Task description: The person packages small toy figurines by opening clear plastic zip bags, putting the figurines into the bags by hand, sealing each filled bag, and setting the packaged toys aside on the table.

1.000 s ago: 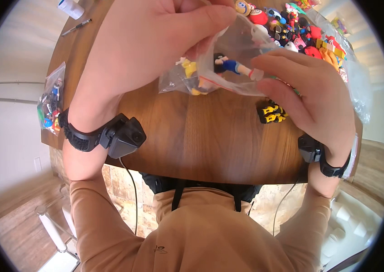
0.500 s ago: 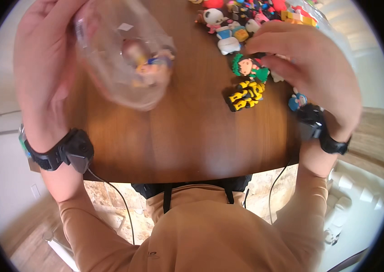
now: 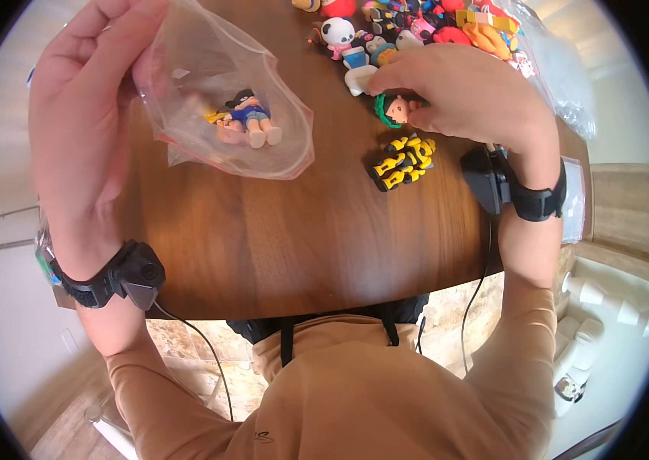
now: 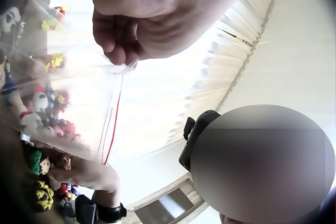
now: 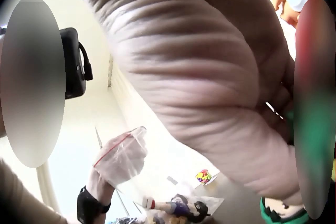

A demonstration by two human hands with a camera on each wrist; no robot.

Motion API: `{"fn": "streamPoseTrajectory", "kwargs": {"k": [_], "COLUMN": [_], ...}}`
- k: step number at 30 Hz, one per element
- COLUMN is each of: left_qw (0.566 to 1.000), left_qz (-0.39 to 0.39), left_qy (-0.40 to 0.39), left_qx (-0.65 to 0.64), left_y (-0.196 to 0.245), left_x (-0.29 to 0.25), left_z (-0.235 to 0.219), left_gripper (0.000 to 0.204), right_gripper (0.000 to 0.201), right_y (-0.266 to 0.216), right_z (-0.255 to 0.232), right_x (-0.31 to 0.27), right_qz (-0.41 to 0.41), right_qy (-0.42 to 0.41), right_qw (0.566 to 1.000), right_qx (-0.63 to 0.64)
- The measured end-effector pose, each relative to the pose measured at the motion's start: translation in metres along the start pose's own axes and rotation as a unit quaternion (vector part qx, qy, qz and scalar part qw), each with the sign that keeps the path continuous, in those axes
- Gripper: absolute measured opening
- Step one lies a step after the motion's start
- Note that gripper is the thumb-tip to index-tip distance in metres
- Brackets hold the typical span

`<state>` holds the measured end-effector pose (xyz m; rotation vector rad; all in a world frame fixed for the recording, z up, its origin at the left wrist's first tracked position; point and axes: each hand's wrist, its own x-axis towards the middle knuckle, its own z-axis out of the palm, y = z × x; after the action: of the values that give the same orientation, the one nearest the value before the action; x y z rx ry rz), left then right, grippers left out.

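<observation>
My left hand (image 3: 90,100) pinches the top edge of a clear zip bag (image 3: 294,126) with a red seal line, raised over the table's left part. Inside the bag lie a dark-haired figurine (image 3: 252,119) in blue and, partly behind it, a yellow and pink one. On the right, my right hand (image 3: 470,96) bends its fingers and thumb round a green-haired figurine (image 3: 393,111), whose body they mostly hide. In the left wrist view this figurine's face (image 4: 44,166) shows beside the fingertips. A yellow and black robot figure (image 3: 405,162) lies just nearer to me.
A heap of small toys, including a panda (image 3: 337,32) and an orange figure (image 3: 487,40), spreads over the far right of the wooden table (image 3: 324,238). Clear plastic (image 3: 562,84) lies along the right edge. Another bag of toys (image 3: 44,249) sits behind my left wrist.
The bag has moved left with my left hand, away from my right hand. My right hand has let go of the bag, then come down over the green-haired figurine.
</observation>
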<state>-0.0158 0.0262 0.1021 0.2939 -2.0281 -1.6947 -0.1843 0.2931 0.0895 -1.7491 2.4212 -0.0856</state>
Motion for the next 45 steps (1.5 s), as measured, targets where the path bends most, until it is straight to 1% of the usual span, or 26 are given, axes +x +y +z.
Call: {"fn": "streamPoseTrajectory", "kwargs": {"k": [1, 2, 3, 5, 6, 8, 9, 11, 12, 15, 17, 19, 22, 23, 25, 26, 27, 28, 30, 32, 33, 35, 36, 38, 41, 45], "left_qw": [1.000, 1.000, 1.000, 0.999, 0.999, 0.999, 1.000, 0.999, 0.996, 0.996, 0.996, 0.996, 0.995, 0.996, 0.995, 0.995, 0.994, 0.994, 0.995, 0.996, 0.997, 0.997, 0.997, 0.997, 0.996, 0.995], "left_qz": [0.006, 0.014, 0.019, -0.017, 0.008, 0.011, 0.005, -0.001, -0.017, -0.020, -0.019, -0.023, -0.034, -0.025, -0.031, -0.021, -0.013, -0.028, 0.008, -0.005, -0.013, -0.014, -0.014, -0.011, -0.010, -0.010], "left_qy": [-0.007, -0.013, -0.007, 0.004, -0.020, -0.015, -0.016, -0.043, -0.073, -0.078, -0.076, -0.076, -0.078, -0.078, -0.084, -0.086, -0.088, -0.095, -0.082, -0.079, -0.069, -0.071, -0.066, -0.069, -0.071, -0.096], "left_qx": [0.003, 0.006, 0.007, -0.041, -0.033, -0.027, -0.025, -0.032, -0.039, -0.045, -0.047, -0.049, -0.044, -0.046, -0.035, -0.054, -0.070, -0.051, -0.050, -0.042, -0.037, -0.037, -0.034, -0.041, -0.046, -0.029], "left_y": [-0.001, -0.002, -0.003, -0.002, 0.002, 0.005, 0.006, 0.006, 0.007, 0.008, 0.007, 0.007, 0.009, 0.010, 0.010, 0.008, 0.008, 0.008, 0.006, 0.007, 0.008, 0.006, 0.006, 0.005, 0.005, 0.007], "left_x": [-0.001, -0.001, -0.003, -0.008, -0.009, -0.013, -0.014, -0.015, -0.015, -0.018, -0.017, -0.018, -0.019, -0.019, -0.018, -0.016, -0.016, -0.016, -0.017, -0.018, -0.018, -0.017, -0.017, -0.017, -0.018, -0.019], "left_z": [0.001, 0.002, 0.005, 0.017, 0.028, 0.039, 0.042, 0.043, 0.043, 0.045, 0.046, 0.047, 0.048, 0.048, 0.048, 0.048, 0.046, 0.044, 0.045, 0.047, 0.048, 0.048, 0.048, 0.048, 0.048, 0.045], "left_gripper": [0.019, 0.018, 0.018, 0.016, 0.015, 0.011, 0.009, 0.009, 0.010, 0.009, 0.009, 0.009, 0.009, 0.008, 0.009, 0.009, 0.009, 0.009, 0.010, 0.011, 0.011, 0.011, 0.011, 0.011, 0.011, 0.013], "right_gripper": [0.028, 0.033, 0.038, 0.050, 0.050, 0.053, 0.053, 0.057, 0.058, 0.056, 0.052, 0.058, 0.065, 0.065, 0.067, 0.061, 0.063, 0.061, 0.059, 0.039, 0.039, 0.048, 0.048, 0.046, 0.046, 0.047], "right_y": [0.001, 0.002, 0.009, -0.008, -0.015, -0.024, -0.023, -0.022, -0.029, -0.026, -0.034, -0.037, -0.043, -0.042, -0.037, -0.038, -0.035, -0.031, -0.033, -0.040, -0.039, -0.035, -0.032, -0.028, -0.025, -0.027], "right_z": [-0.006, -0.013, -0.012, -0.042, -0.045, -0.045, -0.042, -0.032, -0.029, -0.026, -0.028, -0.025, -0.030, -0.031, -0.031, -0.032, -0.033, -0.028, -0.029, -0.048, -0.048, -0.046, -0.042, -0.032, -0.046, -0.040], "right_x": [0.000, -0.002, -0.001, -0.009, -0.011, -0.011, -0.009, -0.003, -0.002, 0.005, 0.006, 0.007, 0.006, 0.006, 0.007, 0.006, 0.006, 0.006, 0.003, 0.000, -0.001, -0.001, 0.001, 0.004, 0.000, 0.003], "right_qz": [-0.021, -0.029, -0.114, -0.057, -0.065, -0.068, -0.075, -0.224, -0.208, -0.183, -0.146, -0.074, -0.052, -0.051, -0.042, -0.039, -0.037, -0.028, -0.014, -0.033, -0.029, -0.016, -0.015, -0.091, -0.080, -0.101], "right_qy": [-0.014, -0.009, 0.050, 0.002, 0.007, 0.011, 0.016, 0.086, 0.107, 0.151, 0.152, 0.182, 0.176, 0.177, 0.141, 0.128, 0.121, 0.137, 0.156, 0.093, 0.097, 0.091, 0.092, 0.121, 0.055, 0.059], "right_qw": [1.000, 0.993, 0.981, 0.974, 0.975, 0.889, 0.891, 0.842, 0.808, 0.841, 0.822, 0.736, 0.713, 0.708, 0.759, 0.739, 0.746, 0.732, 0.713, 0.661, 0.660, 0.719, 0.719, 0.727, 0.709, 0.714], "right_qx": [0.010, 0.113, 0.146, 0.217, 0.210, 0.454, 0.447, 0.483, 0.541, 0.487, 0.530, 0.648, 0.677, 0.682, 0.635, 0.660, 0.654, 0.667, 0.684, 0.743, 0.744, 0.689, 0.689, 0.669, 0.699, 0.690]}}
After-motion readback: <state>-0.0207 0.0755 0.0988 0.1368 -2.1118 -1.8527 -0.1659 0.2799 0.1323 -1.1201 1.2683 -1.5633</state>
